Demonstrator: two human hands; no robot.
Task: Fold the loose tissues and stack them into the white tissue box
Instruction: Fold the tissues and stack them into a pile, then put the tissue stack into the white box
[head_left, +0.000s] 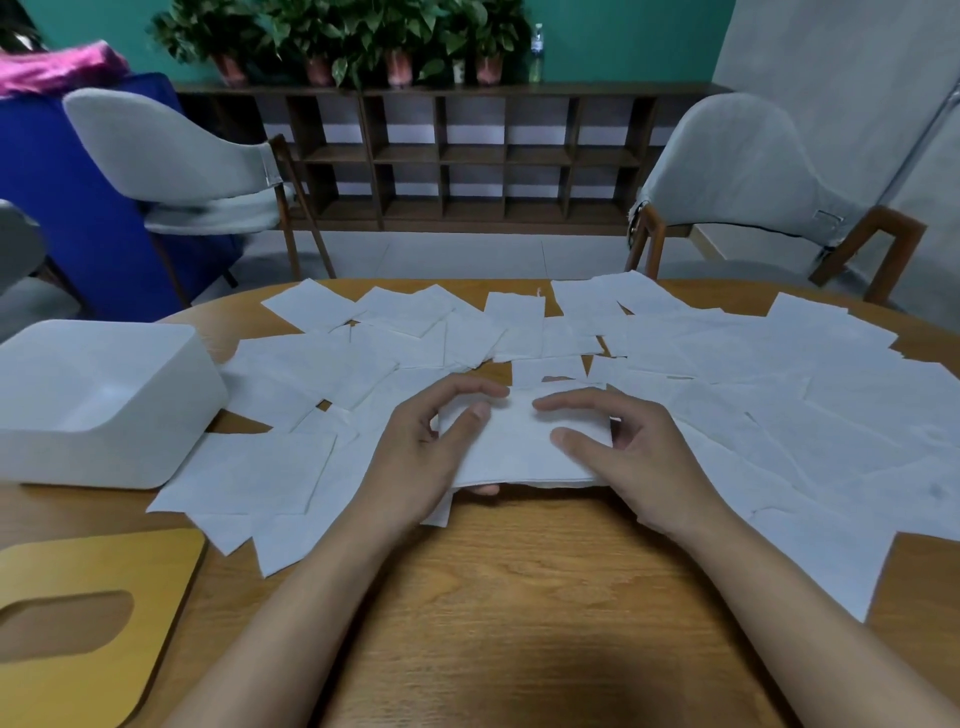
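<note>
Tissue stack (524, 447), thin, white and soft-edged, sits mid-table (519, 597) just above the wood. My left hand (415, 457) and right hand (644, 457) each grip one end, thumbs on top, fingers curled round the far edge. I judge I'm squaring it up; next it must travel left into the open white box (104, 332). Many loose sheets (779, 395) lie flat beyond, waiting

White tissues (779, 395) cover the tan, wood-grained surface (519, 597); left of the fingers (467, 387) sit a white tissue box (104, 457) and a mustard-yellow lid (156, 571).
</note>
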